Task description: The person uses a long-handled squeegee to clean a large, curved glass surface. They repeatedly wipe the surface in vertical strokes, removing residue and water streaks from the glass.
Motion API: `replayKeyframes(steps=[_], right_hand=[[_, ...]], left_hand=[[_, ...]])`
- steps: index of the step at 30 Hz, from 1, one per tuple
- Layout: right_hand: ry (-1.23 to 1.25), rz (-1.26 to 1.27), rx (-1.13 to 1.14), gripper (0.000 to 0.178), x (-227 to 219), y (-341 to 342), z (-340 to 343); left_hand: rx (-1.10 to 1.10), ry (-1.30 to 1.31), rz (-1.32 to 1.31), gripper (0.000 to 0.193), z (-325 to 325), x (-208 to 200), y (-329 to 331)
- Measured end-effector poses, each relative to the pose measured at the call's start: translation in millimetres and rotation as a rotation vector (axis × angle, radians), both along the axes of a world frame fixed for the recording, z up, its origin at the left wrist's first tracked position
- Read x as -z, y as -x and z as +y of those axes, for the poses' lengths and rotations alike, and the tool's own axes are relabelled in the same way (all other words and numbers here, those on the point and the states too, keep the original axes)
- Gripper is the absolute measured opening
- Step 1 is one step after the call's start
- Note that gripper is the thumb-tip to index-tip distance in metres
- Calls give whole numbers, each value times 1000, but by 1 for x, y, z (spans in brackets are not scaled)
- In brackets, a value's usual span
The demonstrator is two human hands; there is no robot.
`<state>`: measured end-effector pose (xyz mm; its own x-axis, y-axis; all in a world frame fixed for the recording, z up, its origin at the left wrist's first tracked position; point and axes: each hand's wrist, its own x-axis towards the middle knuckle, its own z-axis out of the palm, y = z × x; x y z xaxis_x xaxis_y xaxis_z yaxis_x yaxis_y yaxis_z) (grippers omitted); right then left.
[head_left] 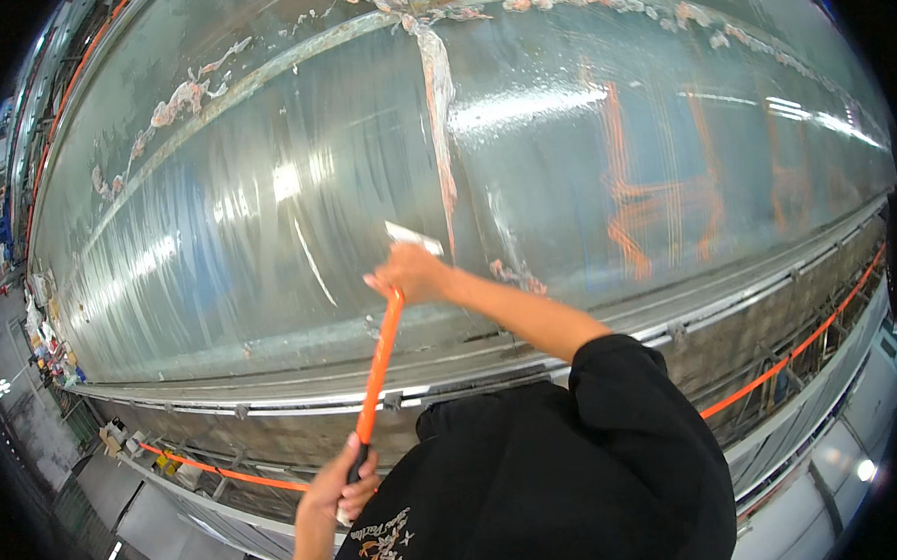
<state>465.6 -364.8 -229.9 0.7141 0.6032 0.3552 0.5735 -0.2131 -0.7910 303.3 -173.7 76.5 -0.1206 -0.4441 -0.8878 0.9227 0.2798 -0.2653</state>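
A long-handled scraper with an orange shaft (377, 368) slants up and away from my body. Near its lower end, my left hand (335, 487) is closed around the black grip. My right hand (418, 273) is wrapped round the upper end, just below the pale flat blade (414, 237). Beyond the blade lies a broad, shiny grey-green sheet (364, 174); whether the blade touches it I cannot tell. A pinkish-white strip of residue (439, 110) runs down the sheet beside my right hand. A thin pale streak (314, 264) marks it to the left of the blade.
Lumpy residue (182, 99) follows the sheet's far seam. Orange smears (655, 186) cover its right part. A metal rail (274, 400) borders the near edge, with orange tubing (773, 371) behind it. Assorted items (51, 342) are piled at the far left end.
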Motion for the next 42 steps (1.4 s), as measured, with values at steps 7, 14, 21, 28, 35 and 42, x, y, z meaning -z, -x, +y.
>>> replayKeyframes(steps=[7, 14, 21, 28, 35, 42], right_hand=[[60, 64, 92, 46, -31, 176, -54], [-23, -83, 116, 44, -16, 76, -34], [4, -252, 203, 42, 15, -157, -30], [109, -313, 179, 50, 19, -385, -15], [77, -76, -38, 50, 30, -278, -9], [78, -73, 23, 47, -7, 35, -25]], left_hand=[[362, -120, 62, 62, -27, -27, 121], [119, -44, 52, 58, -38, -30, 32], [57, -15, 65, 58, -26, 6, -171], [-373, 173, -86, 58, 4, 72, -322], [-278, 115, -103, 57, -3, 60, -219], [40, 6, -25, 58, -10, 3, 35]])
